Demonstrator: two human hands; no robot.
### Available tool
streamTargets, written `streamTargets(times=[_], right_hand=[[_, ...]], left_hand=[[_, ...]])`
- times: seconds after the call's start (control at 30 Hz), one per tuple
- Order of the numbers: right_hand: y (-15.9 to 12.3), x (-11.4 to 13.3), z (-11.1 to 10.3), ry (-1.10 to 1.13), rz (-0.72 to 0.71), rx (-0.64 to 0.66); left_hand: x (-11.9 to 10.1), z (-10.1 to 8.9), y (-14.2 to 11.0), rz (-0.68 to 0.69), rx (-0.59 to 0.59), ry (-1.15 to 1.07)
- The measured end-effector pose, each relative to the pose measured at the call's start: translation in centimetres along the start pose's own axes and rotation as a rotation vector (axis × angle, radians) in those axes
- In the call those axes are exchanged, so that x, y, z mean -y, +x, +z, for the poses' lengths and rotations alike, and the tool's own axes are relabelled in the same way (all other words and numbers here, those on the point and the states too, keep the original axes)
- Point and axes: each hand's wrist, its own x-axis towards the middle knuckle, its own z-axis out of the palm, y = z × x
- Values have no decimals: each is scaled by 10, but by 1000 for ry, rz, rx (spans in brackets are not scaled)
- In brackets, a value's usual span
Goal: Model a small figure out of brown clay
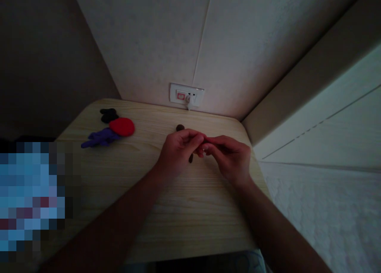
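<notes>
My left hand and my right hand meet above the middle of the table. Fingertips of both are pinched together on a small piece of red modelling clay, mostly hidden by the fingers. Partly behind my left hand lies a brown clay piece, with another dark brown bit just below the fingers. Off to the left on the table, a flattened red clay lump touches a knobbly purple clay piece and a black clay piece.
The pale wooden table stands against a wall with a socket plate, where a white plug sits. A cream panel borders the right, above quilted white fabric. A blurred blue patch covers the lower left.
</notes>
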Motion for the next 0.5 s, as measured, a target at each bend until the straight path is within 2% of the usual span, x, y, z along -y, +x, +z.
streamTargets(times=[0.23,0.5], right_hand=[[2,4,3,81,65,-8],[3,5,3,15,45,-90]], left_hand=[[2,-2,0,-25,-38,-4],[0,-1,0,-36,-32,22]])
